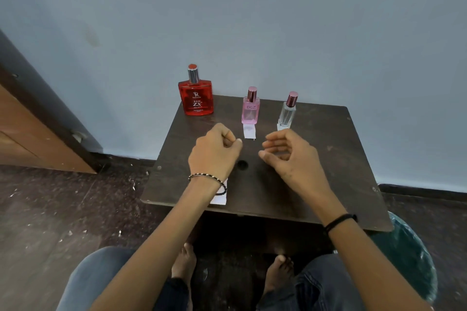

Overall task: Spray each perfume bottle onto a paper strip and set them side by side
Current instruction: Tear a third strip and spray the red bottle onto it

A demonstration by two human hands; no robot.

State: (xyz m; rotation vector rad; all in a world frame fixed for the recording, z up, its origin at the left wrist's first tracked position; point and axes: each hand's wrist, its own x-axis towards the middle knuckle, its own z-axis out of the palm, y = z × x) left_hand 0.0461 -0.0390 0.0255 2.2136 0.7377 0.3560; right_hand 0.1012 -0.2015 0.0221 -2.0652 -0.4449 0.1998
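- A small dark wooden worktop (316, 184) stands against a pale blue wall, seen from above by a seated person.
- The pink perfume bottle (250, 108), labelled DGZ, stands upright near the back edge of the worktop and serves as the landmark here.
- A white paper strip (249, 131) lies flat just in front of the pink bottle, touching its base.
- To the left of the pink bottle, well apart, a larger red perfume bottle (195, 94) stands upright at the back corner.
- To the right of the pink bottle, a clear perfume bottle (288, 112) with a rose cap stands upright, with a second paper strip (281, 127) at its base.
- The left hand (214, 151) hovers in front and left of the pink bottle, loosely curled into a fist, holding nothing visible.
- The right hand (290, 154) hovers in front and right of the pink bottle, fingers half open and empty.
- Another white paper piece (219, 198) lies near the front edge, partly under the left wrist.
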